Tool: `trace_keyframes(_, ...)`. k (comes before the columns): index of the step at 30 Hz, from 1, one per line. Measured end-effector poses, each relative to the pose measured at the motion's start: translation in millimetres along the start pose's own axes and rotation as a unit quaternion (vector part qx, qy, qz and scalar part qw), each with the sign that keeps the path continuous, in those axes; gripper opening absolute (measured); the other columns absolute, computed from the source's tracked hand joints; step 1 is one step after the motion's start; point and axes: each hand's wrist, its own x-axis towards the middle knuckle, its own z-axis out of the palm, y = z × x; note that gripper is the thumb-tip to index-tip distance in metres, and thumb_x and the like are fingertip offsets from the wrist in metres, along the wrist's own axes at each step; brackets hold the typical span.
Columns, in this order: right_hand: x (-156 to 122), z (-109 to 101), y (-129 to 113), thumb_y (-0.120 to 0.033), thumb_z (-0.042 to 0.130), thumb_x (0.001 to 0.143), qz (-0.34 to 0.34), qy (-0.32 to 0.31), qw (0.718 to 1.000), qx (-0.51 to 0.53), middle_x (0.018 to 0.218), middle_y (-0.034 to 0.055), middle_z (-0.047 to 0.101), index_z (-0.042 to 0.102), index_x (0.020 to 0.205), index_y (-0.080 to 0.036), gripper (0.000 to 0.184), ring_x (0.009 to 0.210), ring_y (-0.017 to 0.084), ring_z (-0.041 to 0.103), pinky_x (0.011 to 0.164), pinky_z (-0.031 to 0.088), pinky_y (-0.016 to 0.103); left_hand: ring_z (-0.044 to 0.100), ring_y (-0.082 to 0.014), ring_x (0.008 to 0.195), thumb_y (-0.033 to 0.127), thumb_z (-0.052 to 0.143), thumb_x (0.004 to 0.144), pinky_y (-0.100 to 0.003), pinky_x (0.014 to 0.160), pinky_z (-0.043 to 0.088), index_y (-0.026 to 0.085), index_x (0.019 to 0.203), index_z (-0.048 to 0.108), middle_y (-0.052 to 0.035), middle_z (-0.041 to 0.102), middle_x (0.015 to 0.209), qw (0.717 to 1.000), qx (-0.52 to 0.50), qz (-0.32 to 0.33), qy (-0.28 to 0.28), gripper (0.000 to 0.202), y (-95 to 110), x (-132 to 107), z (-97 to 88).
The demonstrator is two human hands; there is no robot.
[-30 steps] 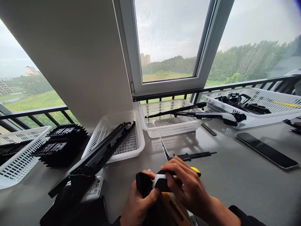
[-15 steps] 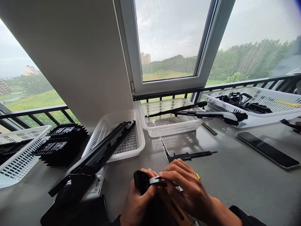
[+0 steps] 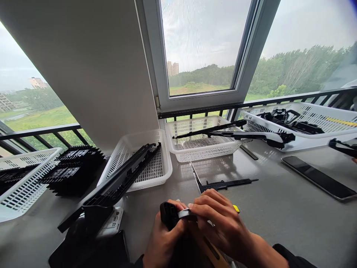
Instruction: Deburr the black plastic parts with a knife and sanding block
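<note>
Low in the middle, my left hand (image 3: 158,243) is closed around a black plastic part (image 3: 168,215) with a hollow end. A curved silvery strip (image 3: 184,213) runs from that part to the fingers of my right hand (image 3: 221,221), which is closed with fingertips pressed on the strip. The rest of the part is hidden by my hands. Below my right hand lies a tan slotted piece (image 3: 209,250), partly covered. A small yellow tip (image 3: 236,209) shows behind my right knuckles. Just beyond my hands is a black caliper (image 3: 231,184) on the grey table.
White baskets (image 3: 167,169) stand along the window, with long black plastic parts (image 3: 131,171) across them. At left is a stack of black ribbed pieces (image 3: 74,171). A phone (image 3: 318,178) lies at right. Another person's hand (image 3: 354,160) is at the right edge by a black part (image 3: 343,147).
My hands stay nearly in place on the part, with only a slight shift. More of the yellow tip shows. At the far right, the black part has moved left and another person's fingers appear.
</note>
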Motion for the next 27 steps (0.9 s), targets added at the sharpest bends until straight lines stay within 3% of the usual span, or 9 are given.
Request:
trace_keyframes(7, 2, -3, -5, 0.0, 0.05, 0.103, -0.017, -0.029, 0.999, 0.001, 0.103, 0.0079, 0.073, 0.062, 0.136, -0.014, 0.038, 0.087, 0.02, 0.059, 0.076, 0.049, 0.035, 0.068, -0.026, 0.093, 0.049, 0.082, 0.088, -0.037, 0.088, 0.053, 0.02, 0.099, 0.071, -0.0059, 0.075, 0.095, 0.999, 0.033, -0.017, 0.012, 0.033, -3, -4, 0.9)
trace_keyframes(14, 0, -7, 2, 0.001, 0.055, 0.101, 0.0, -0.043, 0.999, -0.015, 0.1, 0.0071, 0.072, 0.063, 0.132, -0.016, 0.036, 0.086, 0.02, 0.057, 0.076, 0.05, 0.035, 0.067, -0.0249, 0.096, 0.05, 0.081, 0.088, -0.036, 0.089, 0.053, 0.021, 0.099, 0.07, -0.0053, 0.074, 0.101, 1.0, 0.021, 0.001, 0.013, 0.033, -4, -2, -1.9)
trace_keyframes(27, -2, -19, 15, -0.005, 0.059, 0.101, 0.008, -0.07, 0.997, -0.036, 0.097, 0.0057, 0.072, 0.065, 0.128, -0.019, 0.031, 0.083, 0.021, 0.057, 0.074, 0.05, 0.035, 0.064, -0.0186, 0.08, 0.047, 0.082, 0.088, -0.029, 0.073, 0.052, 0.022, 0.097, 0.069, -0.003, 0.07, 0.101, 0.997, 0.0, -0.018, 0.069, 0.03, 0, -4, 0.6)
